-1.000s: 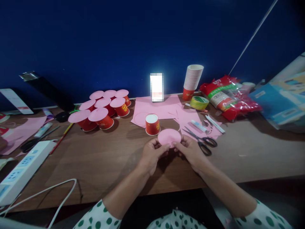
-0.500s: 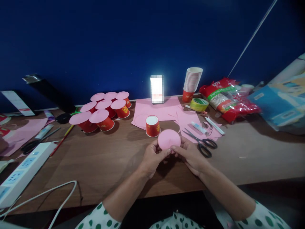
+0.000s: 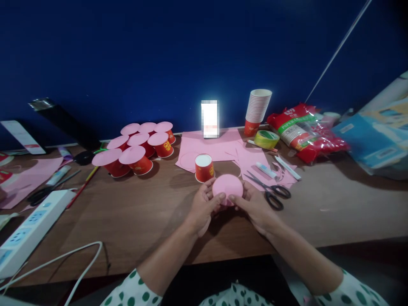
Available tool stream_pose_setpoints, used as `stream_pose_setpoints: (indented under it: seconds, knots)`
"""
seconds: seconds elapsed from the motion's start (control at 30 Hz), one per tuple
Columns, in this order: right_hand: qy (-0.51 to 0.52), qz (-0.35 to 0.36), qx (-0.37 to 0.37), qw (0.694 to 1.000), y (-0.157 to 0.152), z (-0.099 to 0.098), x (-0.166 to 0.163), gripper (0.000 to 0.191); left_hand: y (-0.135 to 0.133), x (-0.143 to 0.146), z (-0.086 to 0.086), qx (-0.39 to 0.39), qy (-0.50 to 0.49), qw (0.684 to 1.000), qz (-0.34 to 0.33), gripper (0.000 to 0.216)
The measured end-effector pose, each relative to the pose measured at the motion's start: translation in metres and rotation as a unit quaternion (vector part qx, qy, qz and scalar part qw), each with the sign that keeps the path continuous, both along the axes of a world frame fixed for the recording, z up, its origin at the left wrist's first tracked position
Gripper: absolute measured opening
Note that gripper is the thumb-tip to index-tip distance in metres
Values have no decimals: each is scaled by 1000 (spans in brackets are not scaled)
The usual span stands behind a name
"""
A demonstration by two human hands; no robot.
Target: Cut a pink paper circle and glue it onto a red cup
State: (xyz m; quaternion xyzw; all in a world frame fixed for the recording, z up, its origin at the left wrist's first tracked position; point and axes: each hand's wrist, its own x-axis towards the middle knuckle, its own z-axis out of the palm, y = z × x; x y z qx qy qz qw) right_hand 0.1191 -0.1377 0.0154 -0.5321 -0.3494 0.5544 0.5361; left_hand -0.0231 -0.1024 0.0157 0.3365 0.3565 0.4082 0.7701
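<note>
Both of my hands hold a pink paper circle [image 3: 227,187] just above the wooden table [image 3: 134,212], and the paper bulges upward like a shallow cone. My left hand [image 3: 204,206] pinches its left and lower edge. My right hand [image 3: 253,206] pinches its right edge with fingers closed on it. An upturned red paper cup [image 3: 204,167] stands right behind the circle. Black scissors [image 3: 270,191] lie just right of my right hand.
Several upturned red cups topped with pink discs [image 3: 137,146] cluster at the back left. Pink paper sheets [image 3: 219,146], a glue tube [image 3: 265,170], a tape roll [image 3: 267,139], a stack of cups [image 3: 256,108] and a red cup packet [image 3: 306,131] lie behind. A power strip [image 3: 28,231] sits left.
The pink circle has gone from nearly flat to bulged, and my fingers have closed further round its edges. Hands stayed in about the same spot.
</note>
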Motion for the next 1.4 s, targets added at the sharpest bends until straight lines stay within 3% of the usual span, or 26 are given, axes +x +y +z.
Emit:
stream_pose_setpoints:
  seconds: [0.13, 0.43, 0.63, 1.03, 1.4]
  knots:
    - [3, -13, -2, 1000, 0, 0, 3, 47, -2, -1, -1, 29, 26, 999, -33, 73]
    - [19, 10, -3, 1000, -4, 0, -3, 41, -2, 1, -8, 44, 17, 999, 11, 66]
    - [69, 13, 33, 997, -1, 0, -4, 51, -5, 0, -4, 52, 34, 998, -13, 76]
    - [98, -17, 27, 995, 4, -1, -5, 47, -8, 2, -3, 107, 86, 991, -3, 74]
    - [72, -31, 11, 997, 5, -4, -4, 50, -7, 1, -4, 86, 75, 993, -4, 85]
